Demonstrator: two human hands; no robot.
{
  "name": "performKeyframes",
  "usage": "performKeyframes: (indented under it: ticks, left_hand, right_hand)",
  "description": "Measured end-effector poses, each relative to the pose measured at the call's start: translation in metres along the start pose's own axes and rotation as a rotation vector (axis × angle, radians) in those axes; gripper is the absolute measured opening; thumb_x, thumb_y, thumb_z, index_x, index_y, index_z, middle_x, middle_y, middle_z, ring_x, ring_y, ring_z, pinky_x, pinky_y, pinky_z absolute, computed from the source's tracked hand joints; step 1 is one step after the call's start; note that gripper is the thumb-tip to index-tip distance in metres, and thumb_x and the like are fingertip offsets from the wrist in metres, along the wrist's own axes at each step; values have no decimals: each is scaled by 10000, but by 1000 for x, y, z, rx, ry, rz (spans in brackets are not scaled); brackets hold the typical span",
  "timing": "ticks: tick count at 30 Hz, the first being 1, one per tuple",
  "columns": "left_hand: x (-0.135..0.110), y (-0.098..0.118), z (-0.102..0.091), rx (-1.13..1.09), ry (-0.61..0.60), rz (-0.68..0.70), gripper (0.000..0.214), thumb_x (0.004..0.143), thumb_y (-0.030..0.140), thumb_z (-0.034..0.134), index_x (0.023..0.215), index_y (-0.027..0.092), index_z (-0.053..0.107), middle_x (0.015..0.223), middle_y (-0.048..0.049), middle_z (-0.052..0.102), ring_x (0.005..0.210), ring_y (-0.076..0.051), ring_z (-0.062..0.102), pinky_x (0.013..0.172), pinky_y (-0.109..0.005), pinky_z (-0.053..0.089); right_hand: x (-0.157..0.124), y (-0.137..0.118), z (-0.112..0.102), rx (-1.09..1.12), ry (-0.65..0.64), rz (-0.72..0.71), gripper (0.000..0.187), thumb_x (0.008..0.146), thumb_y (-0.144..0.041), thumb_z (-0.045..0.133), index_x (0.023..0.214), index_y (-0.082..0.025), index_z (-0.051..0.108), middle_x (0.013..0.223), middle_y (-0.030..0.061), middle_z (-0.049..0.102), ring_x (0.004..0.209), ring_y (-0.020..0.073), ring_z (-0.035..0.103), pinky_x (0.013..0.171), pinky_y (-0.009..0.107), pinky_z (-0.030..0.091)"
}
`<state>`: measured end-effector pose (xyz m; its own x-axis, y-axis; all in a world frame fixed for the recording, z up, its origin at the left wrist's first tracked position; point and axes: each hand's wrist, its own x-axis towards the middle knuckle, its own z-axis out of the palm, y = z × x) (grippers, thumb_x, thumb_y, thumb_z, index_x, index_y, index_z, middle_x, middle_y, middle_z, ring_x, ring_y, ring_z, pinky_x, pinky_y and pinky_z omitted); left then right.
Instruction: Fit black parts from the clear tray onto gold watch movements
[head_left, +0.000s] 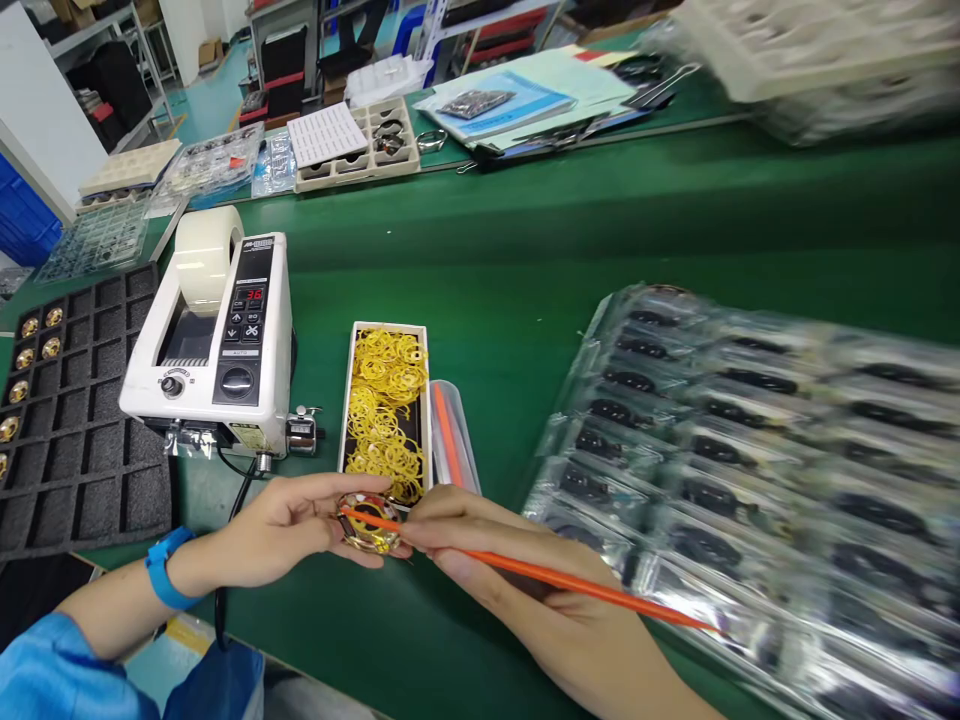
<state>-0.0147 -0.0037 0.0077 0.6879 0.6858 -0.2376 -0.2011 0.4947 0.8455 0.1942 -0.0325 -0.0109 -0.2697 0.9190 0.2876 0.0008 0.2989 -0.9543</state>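
Note:
My left hand point(285, 530) holds a shiny gold round watch case point(367, 535) between thumb and fingers. A yellow ring seems to lie in or on it, partly covered by my fingers. My right hand point(525, 590) pinches a thin orange pointed stick point(570, 577) like a pen. The stick's front tip reaches over the gold case; I cannot tell whether it touches. Just beyond both hands stands a white box point(348, 400) full of thin yellow rings point(386, 400). Beside the box is a clear plastic case point(463, 440) with an orange strip inside.
A white tape dispenser point(259, 290) stands left of the box. Further left, a black foam tray point(90, 420) holds several gold round parts. Clear plastic trays point(750, 450) with dark parts cover the right side. Papers point(525, 100) and a beige tray point(356, 170) lie at the back.

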Motion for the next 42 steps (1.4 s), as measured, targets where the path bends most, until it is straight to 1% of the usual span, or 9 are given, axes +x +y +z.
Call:
performKeyframes:
  ticks: [4,8,14,18,22,27,31,36,42]
  left_hand:
    - [1,0,1,-15,-12,8,459,858,36,516,1193,306,675,974,28,734,909,-89,696,889,-267,581]
    - [1,0,-1,-21,-13,6,474,847,27,510,1183,315,679,1012,31,736,927,-106,698,900,-298,580]
    - [-1,-2,-4,-28,94,-25,461,786,41,542,1156,261,704,1012,-23,752,941,-179,705,878,-363,592]
    - [0,-2,-1,-13,145,0,361,822,137,613,1149,261,706,972,-34,753,932,-201,710,858,-369,590]
    - [2,-1,3,21,187,27,274,841,271,676,1109,236,718,957,-52,763,949,-221,721,843,-346,581]
    - [5,-4,3,38,272,48,300,762,336,765,1014,174,741,839,-65,780,832,-199,747,779,-290,582]
    - [5,-7,3,-2,319,22,331,695,335,815,964,152,752,839,-84,784,824,-224,751,739,-308,597]
    - [5,-10,2,4,324,20,347,654,305,840,952,149,754,811,-77,779,815,-238,753,745,-321,597]
    - [5,-11,1,71,330,10,374,674,299,817,1003,137,743,846,-80,771,825,-242,748,781,-340,594]
  right_hand:
    - [0,3,-2,44,-50,62,221,923,-384,577,942,-294,779,781,53,693,704,152,669,600,242,571]
    - [2,4,-5,97,-92,104,233,906,-420,595,917,-285,785,761,47,678,683,146,656,588,244,561]
    - [3,3,-9,68,-126,29,195,928,-322,581,976,-309,770,760,28,654,653,119,627,550,217,525]
    - [0,2,-11,-12,-194,-63,248,937,-198,556,1054,-331,729,823,15,643,721,105,616,609,204,520]
    - [-2,3,-10,-122,-236,-145,339,911,-88,539,1114,-314,689,872,18,646,762,111,610,636,219,504]
    - [-3,-2,-8,-235,-267,-272,319,904,-60,515,1093,-254,685,810,35,639,702,121,575,592,226,488]
    - [-4,-10,-11,-204,-369,-236,345,897,-56,522,1127,-268,671,843,51,662,720,141,600,618,254,515]
    - [-8,-12,-19,-107,-285,-193,343,907,-98,527,1126,-321,670,816,41,664,693,157,629,604,280,530]
    - [-10,-11,-17,-217,-104,-135,317,864,-85,569,1062,-291,708,799,50,693,697,177,672,598,268,552]
